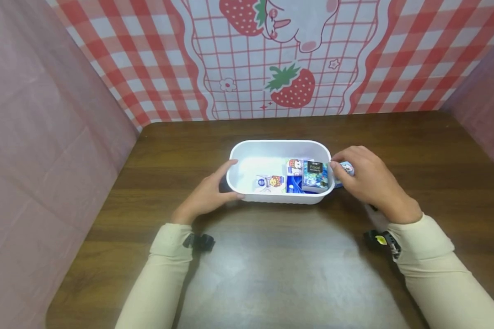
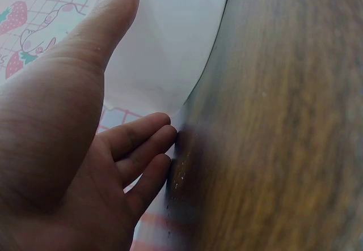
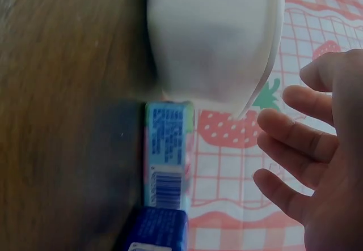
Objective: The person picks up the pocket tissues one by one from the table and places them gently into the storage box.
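Observation:
A white plastic storage bin [image 1: 280,198] sits on the table with several small printed packs at its middle and right. Among them are a white pack with cartoon figures [image 1: 271,183], a dark blue pack [image 1: 294,184] and a blue-green pack [image 1: 314,177] on top. My left hand [image 1: 203,196] spans the bin's left end, thumb and fingers extended along its wall [image 2: 164,41]. At the right end, my right hand [image 1: 368,178] hovers by the rim with loosely bent, spread fingers and nothing between them. Below it, a light blue pack [image 3: 165,154] stands outside the bin.
Another dark blue pack [image 3: 156,228] stands beside the light blue one, right of the bin. The brown wooden table [image 1: 247,269] meets a checked strawberry-print cloth [image 1: 148,59] at the back. Pink cloth [image 1: 33,137] hangs along the left side.

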{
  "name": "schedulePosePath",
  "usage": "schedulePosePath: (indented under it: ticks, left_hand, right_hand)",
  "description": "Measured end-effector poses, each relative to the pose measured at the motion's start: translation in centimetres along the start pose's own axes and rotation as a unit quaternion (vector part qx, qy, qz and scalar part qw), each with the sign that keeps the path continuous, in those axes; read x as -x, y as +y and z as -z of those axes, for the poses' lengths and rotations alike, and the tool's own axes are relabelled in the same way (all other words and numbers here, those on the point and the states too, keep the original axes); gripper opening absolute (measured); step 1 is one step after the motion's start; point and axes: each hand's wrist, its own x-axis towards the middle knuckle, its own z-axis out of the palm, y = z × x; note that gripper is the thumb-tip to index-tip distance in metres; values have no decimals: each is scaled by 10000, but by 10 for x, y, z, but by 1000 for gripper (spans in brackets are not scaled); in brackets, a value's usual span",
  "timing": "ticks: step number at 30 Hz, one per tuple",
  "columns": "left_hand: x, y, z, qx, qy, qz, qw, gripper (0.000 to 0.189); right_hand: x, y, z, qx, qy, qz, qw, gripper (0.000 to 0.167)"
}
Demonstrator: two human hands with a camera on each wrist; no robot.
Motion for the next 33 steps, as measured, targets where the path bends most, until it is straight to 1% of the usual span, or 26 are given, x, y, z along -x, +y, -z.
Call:
schedulePosePath:
  ticks: [4, 9, 14, 18, 23, 33]
  left_hand:
    - [0, 1, 0, -8, 2, 23, 10000, 98]
    - [1, 2, 1, 16, -21, 101, 9999, 98]
    - [2, 4, 1, 48, -15, 180, 9998, 99]
    - [1, 3, 1, 49, 11, 222, 9997, 100]
    - [0, 2, 0, 54, -13, 217, 9997, 100]
    - [0, 3, -1, 49, -7, 191, 9998, 100]
  right_hand:
    - [0, 4, 1, -14, -47, -139, 9999, 22]
    - [-1, 11, 0, -17, -90, -180, 9998, 19]
    - [-1, 15, 1, 28, -249, -302, 9992, 18]
    - [-1, 18, 2, 90, -553, -445, 9974, 20]
    - [1, 22, 2, 184, -1045, -667, 9921, 29]
    - [3, 25, 0, 337, -1458, -791, 9856, 43]
